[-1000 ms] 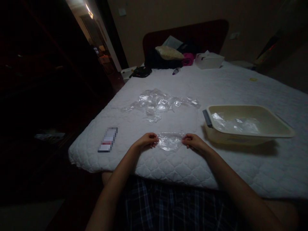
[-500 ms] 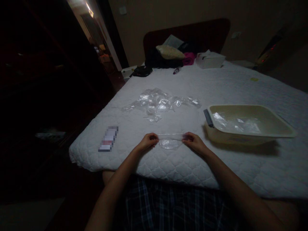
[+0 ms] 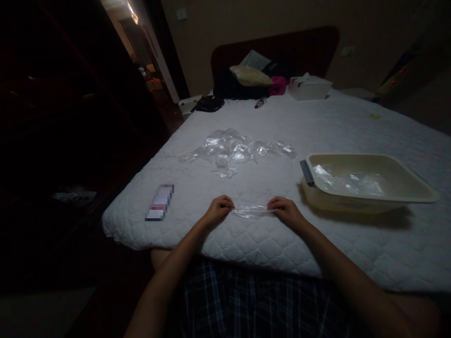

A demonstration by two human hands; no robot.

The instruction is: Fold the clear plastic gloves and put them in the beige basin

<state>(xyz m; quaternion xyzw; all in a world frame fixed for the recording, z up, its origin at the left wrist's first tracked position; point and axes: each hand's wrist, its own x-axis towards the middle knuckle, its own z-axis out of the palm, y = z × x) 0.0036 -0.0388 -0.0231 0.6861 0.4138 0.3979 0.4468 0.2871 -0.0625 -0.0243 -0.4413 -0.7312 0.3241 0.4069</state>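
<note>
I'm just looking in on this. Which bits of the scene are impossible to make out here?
All in the head view:
- Ends of the clear plastic strip: covered by the fingers of the left hand and right hand.
- Bottom of the tub: partly hidden by its near wall and clear plastic pieces.
- Phone screen: masked by coarse blocks.
- Yellow item: too small and blurred.
- Bed's right side: cut off by the picture's edge.

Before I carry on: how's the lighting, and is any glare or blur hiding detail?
Head view: dim overall, nearly black along the left; same view, white glints on the held plastic film and plastic pile, their outlines hard to trace; head view again, dark shadow beside the tub, phone pixelated.
</note>
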